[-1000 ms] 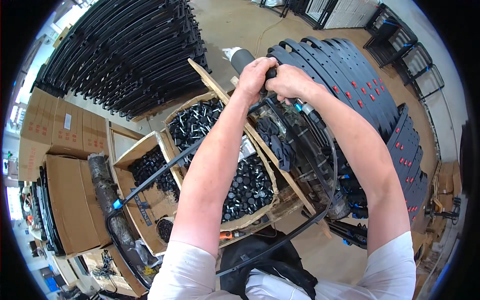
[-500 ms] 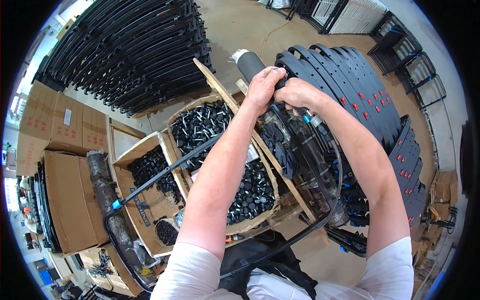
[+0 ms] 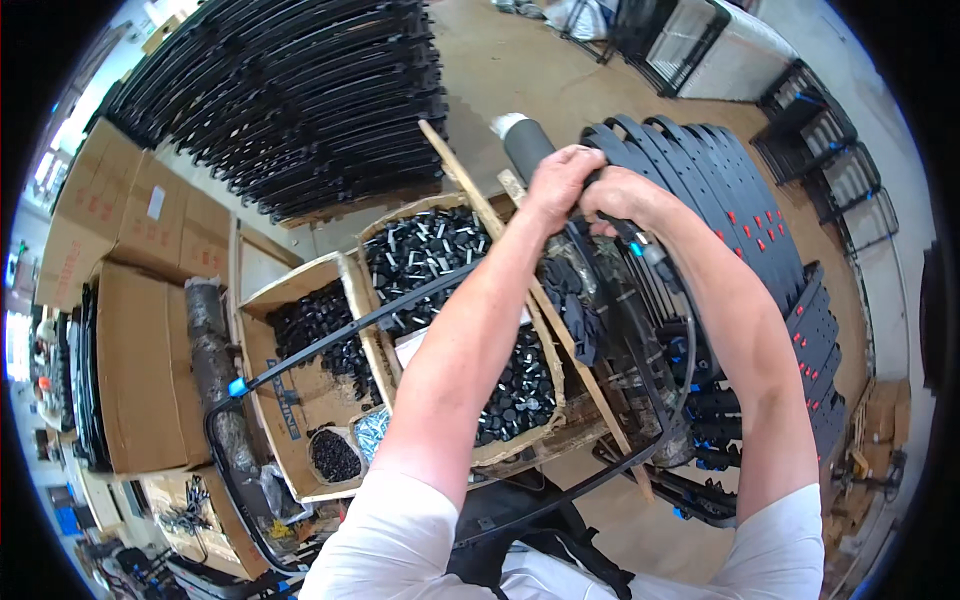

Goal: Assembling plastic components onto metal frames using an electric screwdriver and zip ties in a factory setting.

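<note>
My left hand is closed at the upper end of a bent black tube frame; its fingers hide the exact grip. Close against it, my right hand wraps round a dark hand tool with a silver-and-blue hose fitting. From that fitting a grey hose curves down under my right forearm. One arm of the frame, tipped with a blue cap, crosses the boxes below my left forearm. The tool's working tip is out of sight between my hands.
Cartons of black-headed bolts and small black parts stand at left centre, beside a wooden slat. Curved black panels with red pieces are stacked right. Black frames pile up far left; a wrapped roll lies ahead.
The whole scene has shifted slightly right and down in the picture. My hands stay together at the frame's upper end. A compartment of bluish screws now shows beside my left forearm.
</note>
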A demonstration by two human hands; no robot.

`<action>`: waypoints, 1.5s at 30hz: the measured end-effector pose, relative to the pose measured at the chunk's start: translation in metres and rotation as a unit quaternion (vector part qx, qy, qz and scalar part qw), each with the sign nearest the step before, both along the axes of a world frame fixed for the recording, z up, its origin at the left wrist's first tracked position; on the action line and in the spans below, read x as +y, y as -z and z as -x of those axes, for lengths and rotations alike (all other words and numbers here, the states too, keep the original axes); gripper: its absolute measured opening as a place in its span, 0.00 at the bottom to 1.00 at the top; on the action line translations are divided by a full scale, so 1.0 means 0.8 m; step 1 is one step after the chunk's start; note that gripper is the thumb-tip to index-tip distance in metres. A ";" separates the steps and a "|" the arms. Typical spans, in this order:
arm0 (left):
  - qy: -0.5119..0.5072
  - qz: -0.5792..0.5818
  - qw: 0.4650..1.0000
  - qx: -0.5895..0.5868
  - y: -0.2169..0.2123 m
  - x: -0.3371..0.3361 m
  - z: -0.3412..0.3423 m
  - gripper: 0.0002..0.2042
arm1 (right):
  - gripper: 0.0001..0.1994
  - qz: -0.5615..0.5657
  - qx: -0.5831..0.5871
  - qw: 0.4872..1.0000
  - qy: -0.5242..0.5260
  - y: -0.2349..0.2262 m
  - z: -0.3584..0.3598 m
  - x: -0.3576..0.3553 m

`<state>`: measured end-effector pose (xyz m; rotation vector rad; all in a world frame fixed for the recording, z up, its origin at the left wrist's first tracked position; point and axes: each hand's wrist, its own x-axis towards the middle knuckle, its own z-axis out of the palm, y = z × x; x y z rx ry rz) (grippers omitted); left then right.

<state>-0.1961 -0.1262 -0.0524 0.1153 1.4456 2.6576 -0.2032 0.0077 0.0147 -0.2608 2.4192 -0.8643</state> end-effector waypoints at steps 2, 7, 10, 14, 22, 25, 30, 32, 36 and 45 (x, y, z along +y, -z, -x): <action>-0.021 0.010 0.999 0.034 -0.013 0.003 -0.003 0.09 | 0.12 -0.108 0.049 0.993 -0.006 -0.012 0.004 -0.001; -0.092 0.081 0.991 0.054 -0.074 -0.063 -0.091 0.12 | 0.12 -0.103 0.063 0.992 -0.040 -0.090 -0.077 -0.075; -0.125 0.070 0.990 -0.004 -0.054 -0.150 -0.157 0.09 | 0.14 -0.145 0.036 0.983 -0.107 -0.093 -0.133 -0.164; -0.190 0.060 0.980 -0.027 -0.031 -0.275 -0.238 0.07 | 0.19 -0.102 0.049 0.974 -0.198 -0.055 -0.188 -0.280; -0.209 0.065 0.975 -0.031 -0.010 -0.373 -0.287 0.08 | 0.20 -0.146 0.086 0.961 -0.219 -0.044 -0.242 -0.384; -0.198 0.047 0.979 -0.026 -0.002 -0.379 -0.290 0.08 | 0.20 -0.158 0.083 0.960 -0.215 -0.043 -0.247 -0.393; -0.186 0.071 0.980 -0.028 0.004 -0.383 -0.301 0.08 | 0.21 -0.184 0.068 0.958 -0.209 -0.048 -0.268 -0.399; -0.187 0.066 0.980 -0.023 0.004 -0.382 -0.303 0.09 | 0.21 -0.191 0.076 0.958 -0.198 -0.039 -0.267 -0.399; -0.172 0.045 0.984 -0.023 0.007 -0.386 -0.304 0.09 | 0.21 -0.175 0.039 0.965 -0.192 -0.031 -0.260 -0.405; -0.163 0.016 0.986 -0.027 0.008 -0.390 -0.302 0.10 | 0.10 -0.056 -0.040 0.986 -0.152 -0.013 -0.236 -0.406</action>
